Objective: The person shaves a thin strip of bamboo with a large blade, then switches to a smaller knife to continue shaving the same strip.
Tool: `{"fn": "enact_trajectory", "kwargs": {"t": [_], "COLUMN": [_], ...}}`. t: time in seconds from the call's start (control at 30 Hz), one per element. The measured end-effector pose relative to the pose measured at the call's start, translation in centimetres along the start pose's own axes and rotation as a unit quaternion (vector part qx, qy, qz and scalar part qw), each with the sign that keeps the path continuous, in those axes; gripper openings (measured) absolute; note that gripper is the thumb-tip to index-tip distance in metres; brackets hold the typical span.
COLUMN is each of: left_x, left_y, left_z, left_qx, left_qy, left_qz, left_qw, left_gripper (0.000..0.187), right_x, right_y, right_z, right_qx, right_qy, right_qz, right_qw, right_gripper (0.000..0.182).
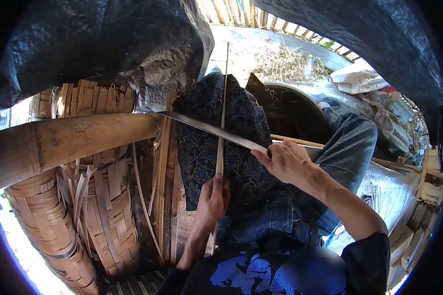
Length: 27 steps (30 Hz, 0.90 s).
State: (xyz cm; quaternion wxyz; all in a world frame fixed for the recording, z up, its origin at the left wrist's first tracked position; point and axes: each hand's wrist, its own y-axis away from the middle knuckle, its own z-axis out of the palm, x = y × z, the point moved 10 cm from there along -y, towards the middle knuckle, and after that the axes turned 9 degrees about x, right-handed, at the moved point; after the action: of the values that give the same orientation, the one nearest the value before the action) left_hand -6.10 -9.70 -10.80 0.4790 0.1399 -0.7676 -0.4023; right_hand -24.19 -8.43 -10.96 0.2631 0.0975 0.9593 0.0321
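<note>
The left hand (212,197) has its grip round a thin strip (220,160). The right hand (286,160) clasps a knife (202,125) across it.

Bamboo strip (223,108) lies lengthwise over the lap cloth (246,169), knife (204,126) crosswise over it too. Left of cloth: slats (163,187) just beside, woven rolls (44,216) farther out, pole (79,140) reaching toward its edge. Ahead and right of cloth: basin (298,110); straw heap (283,68) well beyond.

Dark, crinkled sheeting (93,44) — beyond it, bright daylight on pale ground (238,42), dry straw (285,66) and a slatted fence (251,14).
</note>
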Motion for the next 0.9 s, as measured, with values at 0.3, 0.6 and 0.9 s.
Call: {"fn": "enact_trajectory", "kwargs": {"t": [0.3, 0.6, 0.9], "left_x": [-0.7, 0.8, -0.7], "left_y": [0.8, 3.3, 0.0], "left_z": [-0.7, -1.5, -0.2], "left_qx": [0.045, 0.099, -0.013], "left_qy": [-0.045, -0.147, 0.113], "left_qz": [0.038, 0.198, -0.059], "left_qw": [0.997, 0.964, 0.992], "left_gripper": [0.041, 0.043, 0.036], "right_x": [-0.7, -1.7, -0.2], "right_y": [0.1, -0.4, -2.4], "right_z": [0.5, 1.7, -1.5], "right_qx": [0.007, -0.029, 0.034], "right_qy": [-0.023, -0.05, -0.036], "right_qz": [0.04, 0.089, 0.056], "right_qw": [0.999, 0.994, 0.997], "right_gripper": [0.069, 0.065, 0.064]}}
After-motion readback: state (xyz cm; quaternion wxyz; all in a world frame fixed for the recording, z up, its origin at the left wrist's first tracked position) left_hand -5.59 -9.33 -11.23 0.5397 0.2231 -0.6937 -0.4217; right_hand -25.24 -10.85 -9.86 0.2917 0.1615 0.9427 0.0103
